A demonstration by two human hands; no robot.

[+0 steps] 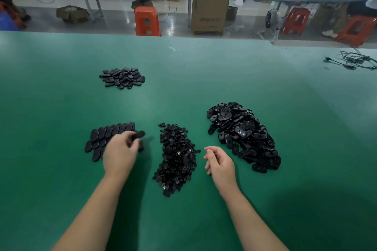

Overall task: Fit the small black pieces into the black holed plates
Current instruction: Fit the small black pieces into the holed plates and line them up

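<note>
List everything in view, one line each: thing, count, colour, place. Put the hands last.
Green table: one, green, fills the foreground.
Far pile of plates: one heap, black, far left.
Laid-out plates: rows, black, near left, partly under the left hand.
Pile of small pieces: one heap, black, centre.
Pile of holed plates: one heap, black, right.
Cables: tangle, black, far right edge.
Stools: several, orange, floor beyond.
Cardboard box: one, brown, floor.
Left hand: holds a black plate.
Right hand: loosely curled, holds nothing.
</note>
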